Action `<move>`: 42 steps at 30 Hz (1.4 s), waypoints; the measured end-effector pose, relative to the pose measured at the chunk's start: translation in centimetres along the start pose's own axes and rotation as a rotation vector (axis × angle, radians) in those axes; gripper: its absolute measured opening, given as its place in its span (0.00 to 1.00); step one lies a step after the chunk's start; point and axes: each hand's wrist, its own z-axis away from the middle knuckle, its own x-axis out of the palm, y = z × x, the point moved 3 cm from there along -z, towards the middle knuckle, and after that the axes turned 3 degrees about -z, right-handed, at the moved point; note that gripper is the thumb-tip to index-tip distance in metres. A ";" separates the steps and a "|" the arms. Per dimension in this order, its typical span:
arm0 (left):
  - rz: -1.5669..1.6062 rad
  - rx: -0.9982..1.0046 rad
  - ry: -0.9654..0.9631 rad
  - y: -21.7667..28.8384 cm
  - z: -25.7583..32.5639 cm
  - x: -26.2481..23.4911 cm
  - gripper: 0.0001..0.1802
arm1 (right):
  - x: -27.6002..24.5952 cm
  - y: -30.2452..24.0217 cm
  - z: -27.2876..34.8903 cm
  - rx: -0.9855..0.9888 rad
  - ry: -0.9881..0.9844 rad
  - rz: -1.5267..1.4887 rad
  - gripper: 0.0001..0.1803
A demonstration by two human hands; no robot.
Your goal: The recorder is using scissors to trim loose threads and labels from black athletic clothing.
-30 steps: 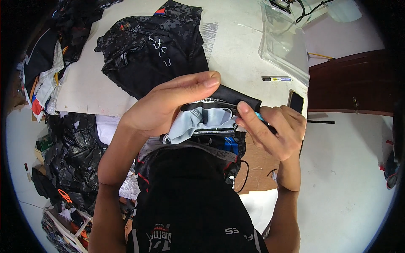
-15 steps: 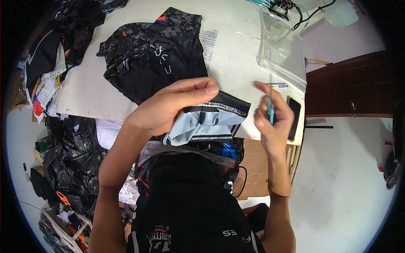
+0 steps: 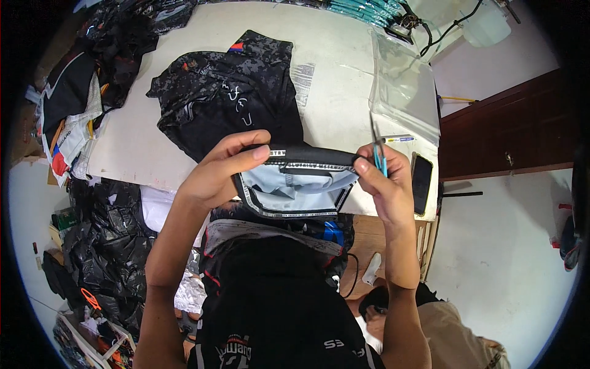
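A black jersey point(image 3: 212, 92) with a dark camouflage pattern and white marks lies on the table, its hem point(image 3: 307, 154) lifted toward me. The hem is stretched open, showing a pale grey-blue inside and printed tape along the edge. Thumb and fingers of my left hand point(image 3: 224, 166) pinch the hem's left end. My right hand point(image 3: 387, 178) pinches its right end between thumb and finger. Tucked in that same hand are blue-handled thread snips point(image 3: 380, 157), their dark blades pointing away from me.
Right of my right hand, a phone point(image 3: 421, 183) and a marker pen point(image 3: 398, 139) lie on the white table point(image 3: 341, 80). Clear plastic sheeting point(image 3: 402, 98) is behind them. Dark clothes point(image 3: 77, 86) pile up at left, above black plastic bags point(image 3: 114, 246). Another person point(image 3: 448, 338) is at lower right.
My right hand has moved left and taken hold of the hem, which is now pulled wide between both hands. Another person has come into view at lower right.
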 end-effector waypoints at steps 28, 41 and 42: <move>0.257 0.106 -0.011 1.7 2.2 0.1 0.15 | 1.7 -2.5 1.8 -0.925 -0.077 0.893 0.25; 0.255 0.080 -0.027 1.2 1.9 0.4 0.17 | 1.6 -2.0 1.7 -0.942 -0.123 0.855 0.26; 0.252 0.081 -0.024 1.2 2.0 0.5 0.17 | 1.7 -2.0 1.8 -0.944 -0.131 0.856 0.26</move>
